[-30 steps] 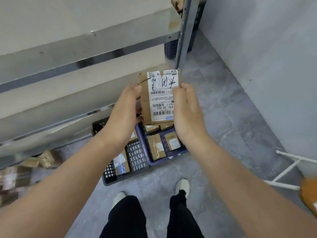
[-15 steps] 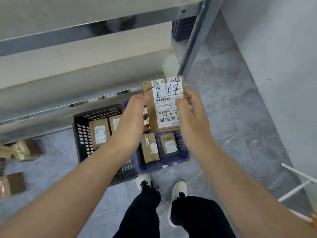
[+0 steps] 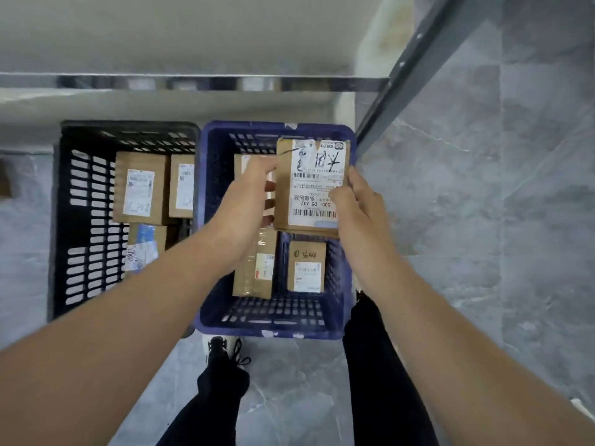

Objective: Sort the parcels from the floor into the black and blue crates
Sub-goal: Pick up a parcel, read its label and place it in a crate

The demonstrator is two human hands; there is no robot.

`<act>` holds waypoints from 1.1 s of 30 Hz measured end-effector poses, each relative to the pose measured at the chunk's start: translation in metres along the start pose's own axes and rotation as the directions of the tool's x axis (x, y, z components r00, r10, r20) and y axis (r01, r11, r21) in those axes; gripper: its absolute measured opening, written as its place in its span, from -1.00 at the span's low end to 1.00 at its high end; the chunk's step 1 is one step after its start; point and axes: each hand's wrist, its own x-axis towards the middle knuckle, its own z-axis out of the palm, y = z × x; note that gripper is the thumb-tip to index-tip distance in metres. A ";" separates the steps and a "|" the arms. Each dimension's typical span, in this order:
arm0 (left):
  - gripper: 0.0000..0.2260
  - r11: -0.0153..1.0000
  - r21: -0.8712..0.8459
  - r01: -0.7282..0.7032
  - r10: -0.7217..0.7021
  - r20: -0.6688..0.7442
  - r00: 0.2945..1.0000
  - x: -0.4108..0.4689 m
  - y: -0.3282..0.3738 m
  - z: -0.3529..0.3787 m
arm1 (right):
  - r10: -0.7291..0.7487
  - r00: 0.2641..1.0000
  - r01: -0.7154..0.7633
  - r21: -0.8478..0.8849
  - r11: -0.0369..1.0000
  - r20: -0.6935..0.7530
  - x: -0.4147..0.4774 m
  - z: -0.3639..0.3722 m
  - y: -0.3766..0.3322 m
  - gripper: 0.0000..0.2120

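Labelled cardboard parcel [image 3: 310, 185] gripped at its sides by left hand [image 3: 244, 201] and right hand [image 3: 357, 204] above the blue crate's [image 3: 270, 326] far right corner

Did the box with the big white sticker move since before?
Yes. The parcel showed against the shelf beyond the blue crate before; now it is over the crate's far right corner.
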 end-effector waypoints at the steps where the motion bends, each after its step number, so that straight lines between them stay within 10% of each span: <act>1: -0.65 1.000 -0.010 0.011 -0.011 -0.014 1.000 0.016 -0.012 0.004 | 0.001 0.999 -0.001 0.003 1.000 0.038 0.016 0.003 0.017 -0.58; 14: -0.67 0.991 0.070 0.113 -0.106 -0.091 0.990 0.141 -0.099 0.043 | 0.109 0.993 -0.111 0.036 0.993 0.036 0.127 0.037 0.116 -0.29; 19: -0.69 0.978 0.034 0.204 -0.199 -0.116 0.973 0.170 -0.111 0.047 | 0.126 0.990 -0.125 -0.012 0.992 0.060 0.142 0.048 0.122 -0.74; 33: -0.69 0.971 0.012 0.240 -0.238 -0.083 0.968 0.202 -0.115 0.045 | 0.053 0.999 -0.053 -0.129 0.990 0.003 0.151 0.066 0.124 -0.10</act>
